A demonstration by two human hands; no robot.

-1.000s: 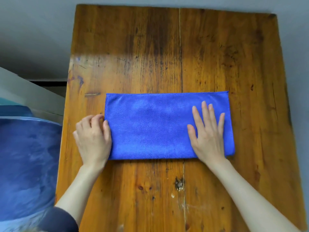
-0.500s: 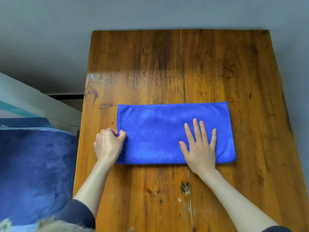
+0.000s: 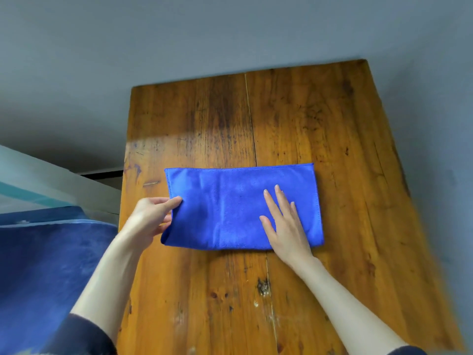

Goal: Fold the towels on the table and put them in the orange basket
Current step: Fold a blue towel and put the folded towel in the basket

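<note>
A blue towel point(image 3: 230, 208), folded into a long rectangle, lies across the middle of the wooden table point(image 3: 281, 119). My left hand point(image 3: 151, 216) pinches the towel's left edge, thumb on top and fingers under it, and that edge is slightly lifted off the wood. My right hand point(image 3: 286, 221) lies flat with straight fingers on the towel's right part, pressing it down. No orange basket is in view.
A dark blue upholstered surface point(image 3: 51, 265) sits to the left of the table, with a pale ledge point(image 3: 51, 185) behind it. Grey floor surrounds the table. Bare wood stretches beyond the towel and toward me.
My left hand went from resting beside the towel's left edge to pinching and lifting it. My right hand stays flat on the towel. The camera tilted upward.
</note>
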